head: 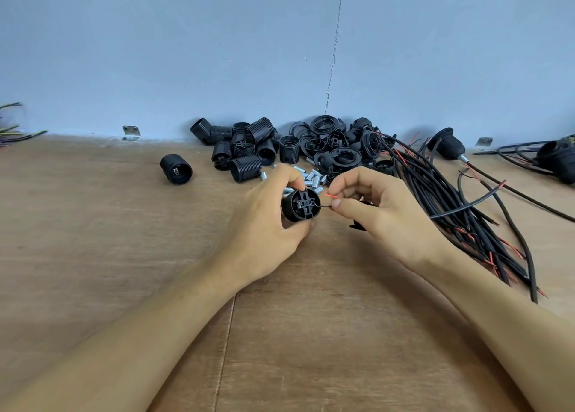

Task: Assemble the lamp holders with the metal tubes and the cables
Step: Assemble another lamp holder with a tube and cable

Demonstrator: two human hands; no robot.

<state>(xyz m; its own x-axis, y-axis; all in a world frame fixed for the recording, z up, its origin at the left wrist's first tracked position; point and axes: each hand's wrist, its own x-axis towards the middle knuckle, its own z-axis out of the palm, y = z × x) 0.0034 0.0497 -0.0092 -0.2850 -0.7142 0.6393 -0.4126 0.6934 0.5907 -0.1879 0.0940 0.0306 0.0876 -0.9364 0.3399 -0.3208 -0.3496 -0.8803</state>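
**Wiring a lamp holder**

Left hand (pixel 267 225) grips the lamp holder (pixel 301 205) above the tabletop (pixel 124 240), terminal face turned rightward. Right hand (pixel 370 206) pinches the cable (pixel 466 208), its black wire tip touching that face, red wire free.

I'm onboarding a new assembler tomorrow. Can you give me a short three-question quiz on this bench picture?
1. True or false: the left hand holds the black round plastic lamp holder with its terminal end facing the camera.
2. Which wire tip sticks out free above the right hand's thumb? A) the thin red wire tip B) a yellow one C) a blue one
3. Fill in: the small silver metal tubes lie on the brown wooden table just ____ the hands, nearer the blue wall.

Key: 1 true; 2 A; 3 behind
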